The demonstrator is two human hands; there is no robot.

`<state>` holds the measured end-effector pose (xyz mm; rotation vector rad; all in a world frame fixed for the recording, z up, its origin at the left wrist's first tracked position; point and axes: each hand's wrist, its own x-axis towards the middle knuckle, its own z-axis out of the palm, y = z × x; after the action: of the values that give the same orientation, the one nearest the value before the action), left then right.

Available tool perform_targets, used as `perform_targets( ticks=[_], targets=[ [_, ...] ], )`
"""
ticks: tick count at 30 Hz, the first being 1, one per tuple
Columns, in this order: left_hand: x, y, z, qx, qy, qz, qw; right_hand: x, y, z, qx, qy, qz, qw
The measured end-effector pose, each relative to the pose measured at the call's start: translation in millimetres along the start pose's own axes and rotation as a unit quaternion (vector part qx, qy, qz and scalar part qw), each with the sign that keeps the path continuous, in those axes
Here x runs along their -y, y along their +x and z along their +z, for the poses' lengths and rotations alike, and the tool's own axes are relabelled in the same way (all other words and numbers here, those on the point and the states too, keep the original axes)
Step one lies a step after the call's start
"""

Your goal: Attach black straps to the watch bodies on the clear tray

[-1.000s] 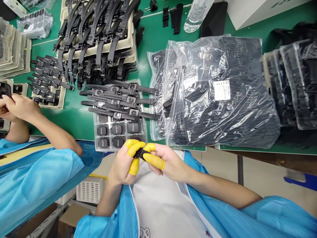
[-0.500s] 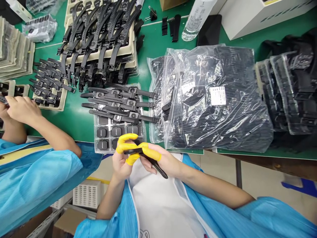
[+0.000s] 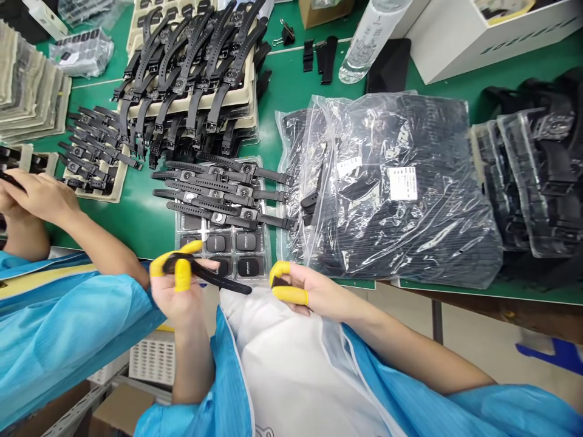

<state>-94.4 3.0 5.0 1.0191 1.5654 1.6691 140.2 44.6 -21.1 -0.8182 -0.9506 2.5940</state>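
Observation:
Yellow finger cots cover some fingers on both of my hands. My left hand (image 3: 175, 291) is closed around one end of a black smartwatch (image 3: 182, 260); its perforated strap (image 3: 223, 280) sticks out to the right, free at the tip. Apart from it, my right hand (image 3: 310, 291) pinches a small dark piece (image 3: 281, 283) between thumb and finger, mostly hidden. Just beyond my hands lies a clear compartment tray (image 3: 266, 258) with square black watch bodies (image 3: 248, 267). Several strapped watches (image 3: 218, 194) rest across its far part.
Large clear bags of black straps (image 3: 428, 139) cover the bench's middle right. Stacked trays of watches (image 3: 186, 85) stand behind at left. A clear bottle (image 3: 371, 42) and white box (image 3: 449, 42) are at the back. A co-worker's hands (image 3: 43, 194) work at far left.
My hands have drawn apart: the left went left with the smartwatch, the right slightly right with a small dark piece. Before, both were together on the smartwatch.

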Motion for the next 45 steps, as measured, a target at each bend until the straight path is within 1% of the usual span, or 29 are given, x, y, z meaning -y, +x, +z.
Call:
perform_targets(
  ticks=[1, 2, 3, 4, 5, 6, 7, 9, 12, 15, 17, 21, 22, 24, 26, 28, 30, 33, 35, 36, 40, 42, 43, 44, 45],
  targets=[
    [2.5, -4.9, 0.9, 0.066, 0.036, -0.008, 0.997, 0.5, -0.1, 2.5, -0.012, -0.004, -0.022, 1.0],
    [5.5, -10.2, 3.2, 0.14, 0.076, -0.007, 0.987, 1.2, 0.0, 6.2, -0.016, -0.005, -0.038, 0.999],
    [8.9, -15.3, 6.5, 0.21, 0.113, 0.009, 0.971, 2.0, 0.5, 10.8, -0.014, -0.005, -0.048, 0.999],
    [12.3, -19.8, 10.2, 0.266, 0.144, 0.038, 0.952, 2.9, 1.2, 15.8, -0.011, -0.004, -0.054, 0.998],
    [15.5, -23.3, 13.9, 0.304, 0.165, 0.073, 0.936, 3.9, 2.1, 20.6, -0.01, -0.004, -0.059, 0.998],
    [18.0, -25.6, 17.1, 0.326, 0.175, 0.103, 0.923, 4.9, 3.1, 24.9, -0.01, -0.006, -0.065, 0.998],
    [19.8, -26.7, 19.4, 0.335, 0.177, 0.125, 0.917, 5.7, 4.0, 28.2, -0.012, -0.009, -0.07, 0.997],
    [20.8, -26.1, 21.1, 0.345, 0.173, 0.147, 0.911, 6.5, 5.7, 31.4, -0.013, -0.015, -0.075, 0.997],
    [18.3, -22.2, 17.7, 0.358, 0.174, 0.162, 0.903, 5.6, 7.3, 30.0, -0.007, -0.011, -0.06, 0.998],
    [16.9, -20.2, 13.3, 0.371, 0.191, 0.18, 0.891, 3.0, 8.3, 27.8, -0.017, 0.016, -0.055, 0.998],
    [18.0, -21.0, 12.6, 0.367, 0.198, 0.192, 0.889, 1.2, 9.0, 28.1, -0.029, 0.042, -0.061, 0.997],
    [19.9, -24.2, 16.1, 0.338, 0.22, 0.208, 0.891, -1.4, 11.1, 30.2, -0.044, 0.097, -0.061, 0.992],
    [19.1, -24.4, 17.1, 0.339, 0.228, 0.211, 0.888, -1.7, 11.5, 30.4, -0.048, 0.113, -0.057, 0.991],
    [15.5, -23.2, 18.0, 0.359, 0.236, 0.204, 0.88, -2.2, 11.9, 30.2, -0.06, 0.131, -0.047, 0.988],
    [10.1, -20.9, 17.5, 0.393, 0.229, 0.19, 0.87, -2.3, 11.6, 29.6, -0.071, 0.133, -0.041, 0.988],
    [5.2, -18.9, 16.4, 0.416, 0.238, 0.19, 0.857, -2.2, 11.0, 28.6, -0.07, 0.13, -0.036, 0.988],
    [2.2, -18.4, 15.5, 0.418, 0.283, 0.208, 0.838, -2.1, 10.4, 27.6, -0.066, 0.129, -0.032, 0.989],
    [1.1, -19.3, 15.0, 0.413, 0.368, 0.237, 0.798, -2.4, 10.1, 26.0, -0.066, 0.121, -0.021, 0.99],
    [1.5, -19.0, 14.5, 0.421, 0.387, 0.241, 0.784, -3.1, 9.9, 25.3, -0.068, 0.111, -0.016, 0.991],
    [1.8, -18.3, 14.1, 0.43, 0.381, 0.236, 0.784, -3.5, 9.8, 25.2, -0.068, 0.107, -0.014, 0.992],
    [1.8, -14.3, 9.8, 0.461, 0.308, 0.192, 0.81, -2.5, 8.9, 25.4, -0.06, 0.067, -0.02, 0.996],
    [1.0, -13.0, 4.4, 0.46, 0.291, 0.174, 0.821, 1.5, 8.4, 25.1, -0.066, 0.002, -0.045, 0.997],
    [0.3, -12.0, 0.3, 0.455, 0.289, 0.171, 0.825, 4.5, 8.2, 24.5, -0.076, -0.051, -0.069, 0.993],
    [-0.6, -10.3, -4.8, 0.447, 0.293, 0.171, 0.828, 8.2, 8.0, 23.4, -0.086, -0.117, -0.096, 0.985],
    [-1.8, -7.4, -10.9, 0.439, 0.303, 0.172, 0.828, 12.3, 7.8, 21.7, -0.093, -0.19, -0.121, 0.97]
  ],
)
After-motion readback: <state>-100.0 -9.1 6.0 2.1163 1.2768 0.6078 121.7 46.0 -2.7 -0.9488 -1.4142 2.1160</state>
